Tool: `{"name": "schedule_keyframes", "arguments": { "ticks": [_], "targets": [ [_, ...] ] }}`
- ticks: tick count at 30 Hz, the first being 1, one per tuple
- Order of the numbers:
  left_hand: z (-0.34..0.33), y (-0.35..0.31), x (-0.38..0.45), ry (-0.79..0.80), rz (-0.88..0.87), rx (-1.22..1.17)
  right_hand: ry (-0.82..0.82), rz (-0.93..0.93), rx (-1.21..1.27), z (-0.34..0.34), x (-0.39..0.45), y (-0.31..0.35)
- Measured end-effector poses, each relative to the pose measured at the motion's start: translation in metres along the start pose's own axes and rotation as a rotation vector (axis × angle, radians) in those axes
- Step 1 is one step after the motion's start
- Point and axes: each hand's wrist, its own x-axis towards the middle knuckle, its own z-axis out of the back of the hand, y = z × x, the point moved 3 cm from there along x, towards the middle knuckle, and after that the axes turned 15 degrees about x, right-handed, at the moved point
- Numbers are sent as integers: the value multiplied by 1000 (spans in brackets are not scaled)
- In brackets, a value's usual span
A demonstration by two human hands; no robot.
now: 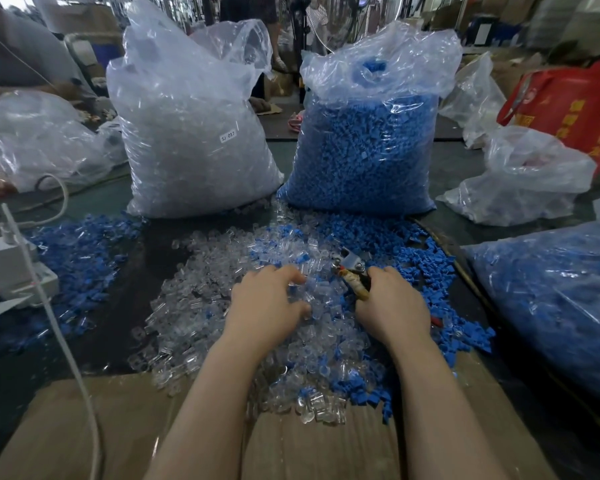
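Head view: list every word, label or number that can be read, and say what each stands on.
"SJ 017": on a small white sticker on the bag of clear parts.
Yellow characters on the red bag: blurred and cut off by the frame edge, unreadable.
Pliers in the right hand: no lettering shows.
Nothing else legible.

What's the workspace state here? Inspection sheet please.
Surface: dark mat, cardboard sheet at near edge.
Job's things: loose clear pieces and loose blue pieces heaped mid-table; hand tool.
Clutter: upright bag of clear pieces, upright bag of blue pieces, third bag right.
Hands: left hand curled in the clear pieces, hold unclear; right hand grips the hand tool.
Cables: white cable runs down the left past a white device.
Surroundings: red bag far right; blurred workshop behind.
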Motion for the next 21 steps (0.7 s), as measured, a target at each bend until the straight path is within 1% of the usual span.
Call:
{"name": "schedule_keyframes", "arguments": {
  "ticks": [3,8,11,17,21],
  "targets": [
    [2,-2,-1,-47,-1,-67,20,2,-10,-1,1,0],
    [0,-1,-1,-79,44,-106,3,-21,-4,-1,0,0],
    [-2,0,0,-84,51,-84,-45,-25,25,1,-1,0],
    [-3,-7,1,-189,11,45,-125,-32,148,4,-1,2],
    [-4,-10,1,-203,-19,47,-155,4,230,5,0,2]
  ]
}}
